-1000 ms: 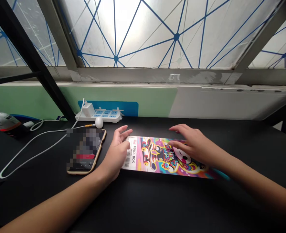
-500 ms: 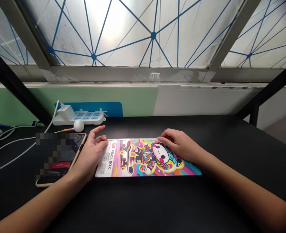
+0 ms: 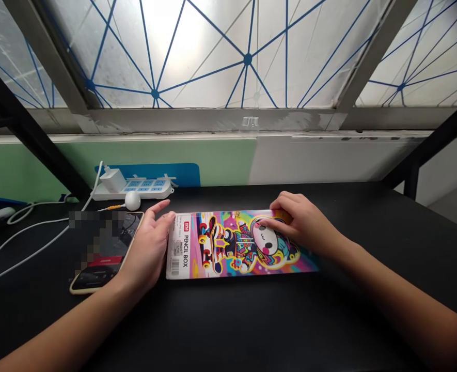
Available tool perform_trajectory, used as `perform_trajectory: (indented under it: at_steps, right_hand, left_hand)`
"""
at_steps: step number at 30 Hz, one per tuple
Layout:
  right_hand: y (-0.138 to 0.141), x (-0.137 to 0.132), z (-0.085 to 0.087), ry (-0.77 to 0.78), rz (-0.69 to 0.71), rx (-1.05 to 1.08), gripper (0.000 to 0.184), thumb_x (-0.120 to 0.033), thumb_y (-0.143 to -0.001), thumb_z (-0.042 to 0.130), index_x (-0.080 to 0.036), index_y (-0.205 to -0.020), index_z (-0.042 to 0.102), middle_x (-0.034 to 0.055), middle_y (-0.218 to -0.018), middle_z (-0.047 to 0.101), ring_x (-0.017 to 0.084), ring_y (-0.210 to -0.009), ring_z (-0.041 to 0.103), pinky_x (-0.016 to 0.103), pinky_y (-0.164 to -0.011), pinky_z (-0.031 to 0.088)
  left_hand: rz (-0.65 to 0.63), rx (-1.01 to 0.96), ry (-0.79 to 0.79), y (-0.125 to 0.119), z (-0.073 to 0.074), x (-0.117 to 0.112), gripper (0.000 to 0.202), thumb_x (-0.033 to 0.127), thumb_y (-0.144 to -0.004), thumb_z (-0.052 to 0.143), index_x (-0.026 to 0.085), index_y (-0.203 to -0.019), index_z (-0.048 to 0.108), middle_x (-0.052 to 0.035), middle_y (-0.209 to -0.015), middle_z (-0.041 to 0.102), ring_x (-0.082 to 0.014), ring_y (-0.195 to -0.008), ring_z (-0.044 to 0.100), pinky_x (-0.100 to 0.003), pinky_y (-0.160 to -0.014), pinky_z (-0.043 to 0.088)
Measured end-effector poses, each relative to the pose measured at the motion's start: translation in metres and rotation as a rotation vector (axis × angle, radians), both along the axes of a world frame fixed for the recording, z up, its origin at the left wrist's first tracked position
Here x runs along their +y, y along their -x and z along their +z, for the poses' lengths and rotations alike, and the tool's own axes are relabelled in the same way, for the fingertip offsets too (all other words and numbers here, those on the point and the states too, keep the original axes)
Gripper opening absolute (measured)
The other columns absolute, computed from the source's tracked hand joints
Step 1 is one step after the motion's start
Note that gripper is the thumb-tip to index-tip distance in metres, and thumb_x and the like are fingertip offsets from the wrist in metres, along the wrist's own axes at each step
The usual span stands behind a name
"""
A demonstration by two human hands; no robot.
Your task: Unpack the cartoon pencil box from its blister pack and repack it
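A colourful flat pencil box (image 3: 239, 243) with a cartoon figure on a skateboard lies lengthwise before me, its white label end to the left. My left hand (image 3: 151, 243) grips that label end, thumb on the far left corner and index finger pointing away from it. From the far right side, my right hand (image 3: 300, 219) holds the box, its thumb laid over the printed face and its other fingers curled at the far edge. The undersides of the box and the fingertips there are hidden.
A phone (image 3: 108, 258) lies beside my left wrist, partly blurred out. Behind it are a white power strip (image 3: 146, 192) with a charger (image 3: 113, 180), a round white object (image 3: 132, 200) and loose cables (image 3: 38, 222). Black frame bars slant at both sides of the black table (image 3: 228, 325).
The pencil box sits slightly farther right in view and its left end looks turned more toward me. My right thumb has moved onto the printed face. The whole view has shifted slightly.
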State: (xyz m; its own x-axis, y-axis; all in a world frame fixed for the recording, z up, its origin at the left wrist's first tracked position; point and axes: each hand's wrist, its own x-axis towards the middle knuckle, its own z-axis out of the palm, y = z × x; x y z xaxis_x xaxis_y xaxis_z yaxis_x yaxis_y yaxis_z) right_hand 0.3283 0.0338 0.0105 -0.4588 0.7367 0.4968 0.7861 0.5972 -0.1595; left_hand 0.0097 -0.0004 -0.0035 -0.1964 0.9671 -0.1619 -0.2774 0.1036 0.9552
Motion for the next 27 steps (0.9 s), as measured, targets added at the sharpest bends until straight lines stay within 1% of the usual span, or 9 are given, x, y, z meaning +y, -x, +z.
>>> perform_trajectory:
  at_steps: [2,5,10,12,17,20,23,25,27]
  right_hand:
    - [-0.002,0.001,0.002,-0.102,0.001,0.026,0.035,-0.057,-0.092,0.063,-0.024,-0.082,0.056,0.0042,-0.081,0.061,0.022,-0.075,0.057,0.039,-0.079,0.047]
    - [-0.002,-0.003,0.006,-0.221,0.011,0.06,0.033,-0.055,-0.091,0.066,-0.025,-0.081,0.057,0.005,-0.083,0.062,0.023,-0.077,0.059,0.04,-0.08,0.048]
    - [0.005,-0.021,0.01,-0.345,0.044,0.076,0.026,-0.047,-0.09,0.07,-0.025,-0.082,0.059,0.0056,-0.09,0.061,0.02,-0.076,0.06,0.037,-0.073,0.053]
    - [0.01,-0.029,0.008,-0.385,0.059,0.058,0.022,-0.042,-0.09,0.072,-0.026,-0.083,0.059,0.0057,-0.094,0.062,0.02,-0.078,0.063,0.037,-0.074,0.055]
    - [0.02,-0.035,0.0,-0.373,0.186,-0.072,0.012,-0.03,-0.095,0.065,-0.026,-0.085,0.06,0.0076,-0.112,0.07,0.021,-0.09,0.069,0.037,-0.081,0.058]
    - [0.025,-0.031,-0.007,-0.319,0.277,-0.19,0.011,-0.023,-0.096,0.059,-0.024,-0.085,0.061,0.0098,-0.11,0.072,0.024,-0.096,0.069,0.039,-0.082,0.057]
    - [0.03,-0.028,-0.016,-0.25,0.326,-0.268,0.011,-0.019,-0.093,0.055,-0.023,-0.086,0.063,0.0114,-0.113,0.072,0.027,-0.101,0.067,0.043,-0.087,0.056]
    - [0.033,-0.027,-0.02,-0.21,0.353,-0.276,0.01,-0.018,-0.092,0.055,-0.022,-0.086,0.063,0.0118,-0.114,0.071,0.027,-0.099,0.065,0.045,-0.087,0.056]
    - [0.035,-0.028,-0.021,-0.177,0.369,-0.268,0.01,-0.018,-0.091,0.055,-0.022,-0.086,0.063,0.0115,-0.114,0.071,0.026,-0.096,0.064,0.045,-0.087,0.055]
  left_hand:
    - [-0.014,0.008,-0.07,0.001,-0.001,-0.001,0.041,0.036,-0.092,0.069,0.028,-0.129,0.056,0.0051,-0.072,0.058,-0.0102,-0.056,0.058,-0.018,-0.054,0.05]
    - [-0.035,0.053,-0.191,0.003,-0.001,-0.003,0.024,0.042,-0.094,0.065,0.024,-0.11,0.065,0.0029,-0.079,0.058,-0.0104,-0.068,0.057,-0.016,-0.061,0.049]
    - [0.019,0.067,-0.345,0.008,0.003,0.0,0.027,0.042,-0.1,0.054,0.021,-0.102,0.07,-0.0007,-0.092,0.057,-0.0119,-0.084,0.053,-0.016,-0.073,0.048]
    - [0.053,0.082,-0.399,0.012,0.004,0.004,0.029,0.04,-0.101,0.052,0.02,-0.097,0.072,-0.0026,-0.098,0.057,-0.0139,-0.092,0.052,-0.017,-0.078,0.048]
    - [0.02,0.16,-0.476,0.023,0.006,0.011,0.025,0.038,-0.099,0.052,0.024,-0.095,0.073,-0.0046,-0.109,0.061,-0.0202,-0.105,0.055,-0.027,-0.085,0.051]
    - [-0.053,0.461,-0.511,0.024,0.007,0.01,0.02,0.038,-0.096,0.055,0.026,-0.099,0.07,-0.0055,-0.12,0.063,-0.0253,-0.119,0.056,-0.036,-0.098,0.049]
    - [-0.175,0.943,-0.613,0.022,0.003,0.006,0.023,0.039,-0.094,0.059,0.025,-0.109,0.068,-0.0088,-0.143,0.055,-0.0319,-0.139,0.043,-0.05,-0.117,0.032]
    - [-0.275,1.171,-0.657,0.021,-0.002,0.005,0.036,0.042,-0.091,0.064,0.024,-0.122,0.064,-0.0112,-0.155,0.045,-0.0353,-0.148,0.032,-0.055,-0.121,0.025]
    - [-0.399,1.269,-0.609,0.022,-0.007,0.006,0.056,0.048,-0.088,0.068,0.024,-0.137,0.056,-0.0137,-0.158,0.042,-0.0375,-0.148,0.032,-0.056,-0.12,0.027]
